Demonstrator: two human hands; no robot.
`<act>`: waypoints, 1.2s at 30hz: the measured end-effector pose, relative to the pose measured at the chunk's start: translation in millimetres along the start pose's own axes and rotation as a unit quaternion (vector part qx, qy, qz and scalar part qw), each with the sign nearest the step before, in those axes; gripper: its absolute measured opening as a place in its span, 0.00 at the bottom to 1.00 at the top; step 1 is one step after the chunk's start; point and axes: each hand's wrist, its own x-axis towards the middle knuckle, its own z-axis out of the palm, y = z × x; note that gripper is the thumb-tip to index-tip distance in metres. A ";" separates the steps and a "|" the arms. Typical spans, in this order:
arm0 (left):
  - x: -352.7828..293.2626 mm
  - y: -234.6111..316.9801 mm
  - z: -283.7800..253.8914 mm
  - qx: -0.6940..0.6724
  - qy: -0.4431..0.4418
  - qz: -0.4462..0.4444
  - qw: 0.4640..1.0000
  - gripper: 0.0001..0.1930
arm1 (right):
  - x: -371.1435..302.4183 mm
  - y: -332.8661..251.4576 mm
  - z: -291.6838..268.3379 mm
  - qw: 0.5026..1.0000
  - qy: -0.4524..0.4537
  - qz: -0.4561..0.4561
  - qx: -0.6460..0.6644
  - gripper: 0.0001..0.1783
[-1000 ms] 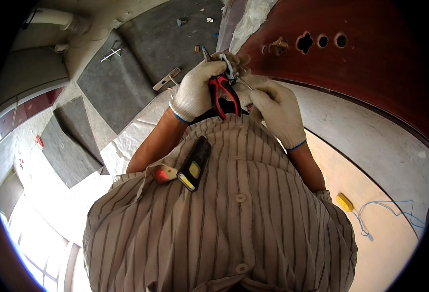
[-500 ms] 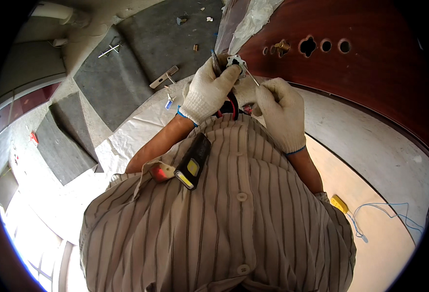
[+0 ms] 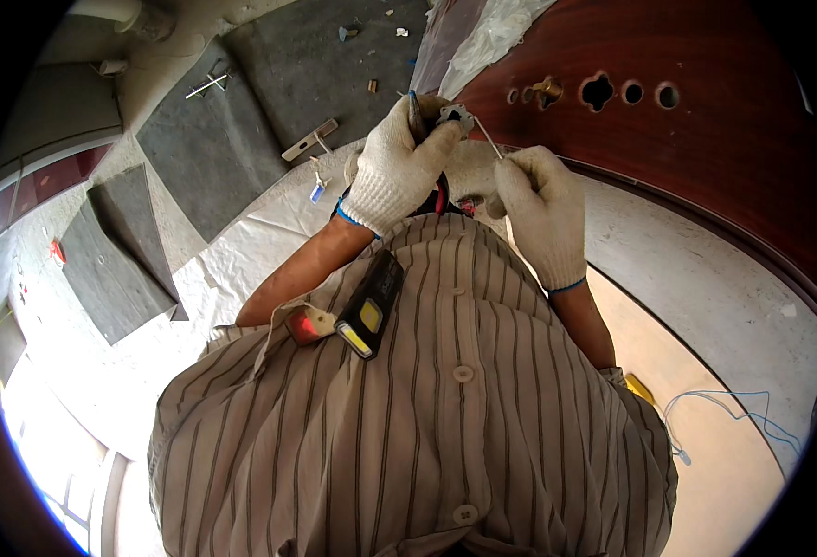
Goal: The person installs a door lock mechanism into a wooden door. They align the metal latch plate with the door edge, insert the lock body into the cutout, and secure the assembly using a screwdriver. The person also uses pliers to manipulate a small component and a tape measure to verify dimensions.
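White-gloved left hand (image 3: pixel 397 167) clamped on small grey metal fitting (image 3: pixel 452 115); thin wire (image 3: pixel 488 141) slanting down-right into pinched right-hand fingers (image 3: pixel 518 167), beside reddish-brown wooden door (image 3: pixel 705 158).

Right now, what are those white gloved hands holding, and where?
The left hand grips red-handled pliers by the handles. The right hand's fingers pinch one end of a thin pale wire.

You've got white knit gloves with blue cuffs on your left hand (image 3: pixel 397 167) and right hand (image 3: pixel 540 209), plus a brown striped button-up shirt (image 3: pixel 427 418).
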 end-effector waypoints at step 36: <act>-9.8 -35.5 -23.6 0.254 0.017 -0.007 0.967 0.19 | 13.1 34.5 23.0 0.985 -0.107 0.081 -0.112 0.11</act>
